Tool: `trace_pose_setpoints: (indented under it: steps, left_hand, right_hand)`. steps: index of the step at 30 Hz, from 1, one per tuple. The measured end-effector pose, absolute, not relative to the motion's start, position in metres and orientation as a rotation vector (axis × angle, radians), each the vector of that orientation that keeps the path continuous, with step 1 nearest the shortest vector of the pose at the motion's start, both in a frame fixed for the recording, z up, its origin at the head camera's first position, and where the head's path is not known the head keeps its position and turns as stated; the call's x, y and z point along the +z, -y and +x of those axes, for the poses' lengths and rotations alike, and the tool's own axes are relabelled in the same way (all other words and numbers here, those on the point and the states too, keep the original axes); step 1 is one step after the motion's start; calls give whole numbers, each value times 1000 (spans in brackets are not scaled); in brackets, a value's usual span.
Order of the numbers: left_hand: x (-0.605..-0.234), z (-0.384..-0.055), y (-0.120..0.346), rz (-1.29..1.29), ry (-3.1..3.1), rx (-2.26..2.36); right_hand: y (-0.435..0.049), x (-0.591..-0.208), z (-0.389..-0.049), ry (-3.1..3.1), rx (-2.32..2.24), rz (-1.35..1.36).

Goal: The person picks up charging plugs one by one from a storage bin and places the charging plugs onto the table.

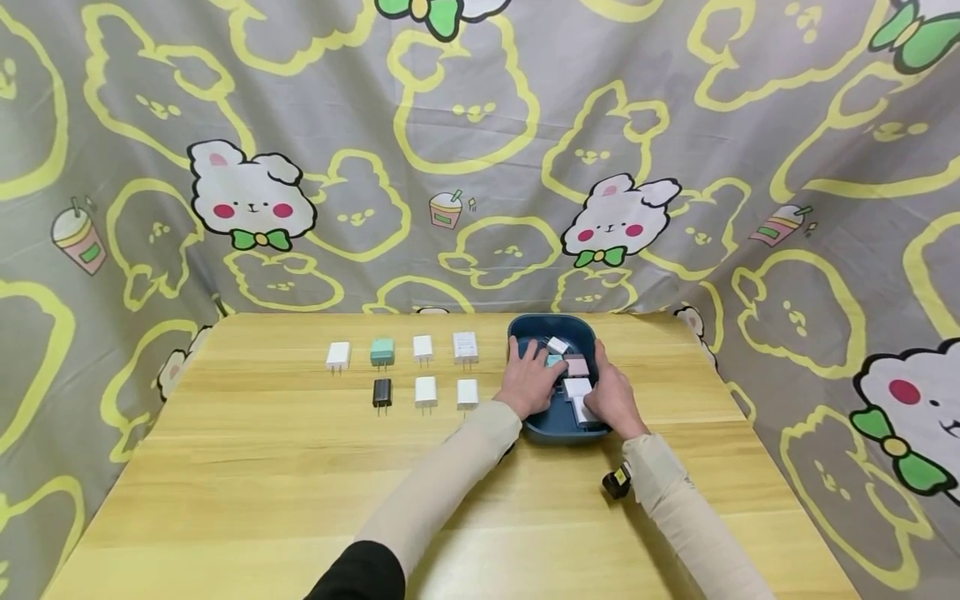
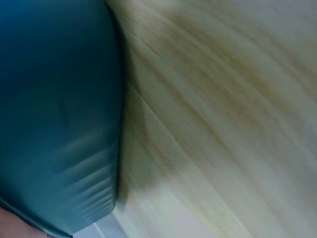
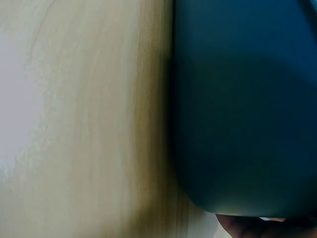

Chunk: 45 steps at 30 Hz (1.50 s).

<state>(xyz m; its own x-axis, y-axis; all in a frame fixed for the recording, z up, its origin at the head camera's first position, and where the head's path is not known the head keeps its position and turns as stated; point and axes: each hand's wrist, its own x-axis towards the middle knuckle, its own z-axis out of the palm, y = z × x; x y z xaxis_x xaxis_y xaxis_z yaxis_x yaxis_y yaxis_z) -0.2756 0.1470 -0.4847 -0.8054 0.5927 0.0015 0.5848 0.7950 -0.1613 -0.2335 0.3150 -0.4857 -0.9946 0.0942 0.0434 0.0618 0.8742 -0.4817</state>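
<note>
A dark blue plastic basin [image 1: 551,435] stands on the table, holding several plug chargers. My left hand [image 1: 528,379] reaches over its left rim with fingers spread, the thumb beside a teal charger [image 1: 553,361]. My right hand [image 1: 615,396] grips the right side, fingers along the wall and thumb inside at a white charger [image 1: 581,410]. Also inside lie a pinkish charger [image 1: 576,366] and a small white charger [image 1: 557,345]. Both wrist views show mostly the basin's outer wall [image 2: 59,99], with parts of the hands at the lower edges.
Left of the basin, chargers lie in two rows on the wooden table [image 1: 285,483], prongs toward me. Among them are a teal block [image 1: 382,351], a black charger [image 1: 382,392] and a large white charger [image 1: 466,347]. A patterned curtain [image 1: 337,108] hangs behind and beside the table.
</note>
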Motion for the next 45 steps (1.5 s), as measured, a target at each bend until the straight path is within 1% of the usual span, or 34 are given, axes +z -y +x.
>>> trace_pose_setpoints:
  steps: [18,28,36,45]
  left_hand:
    - [-478,-283,-147,-937,2970,61]
    - [-478,-285,-149,-905,2955,-39]
    - [-481,-282,-148,-880,2957,-74]
    - [-484,-280,-141,-864,2970,-106]
  right_hand:
    - [-325,-470,-240,3154,830,-13]
    - [-323,-475,-243,3115,826,-206]
    - [-320,-478,-238,3090,879,-235]
    - [-316,-483,-240,3088,910,-176]
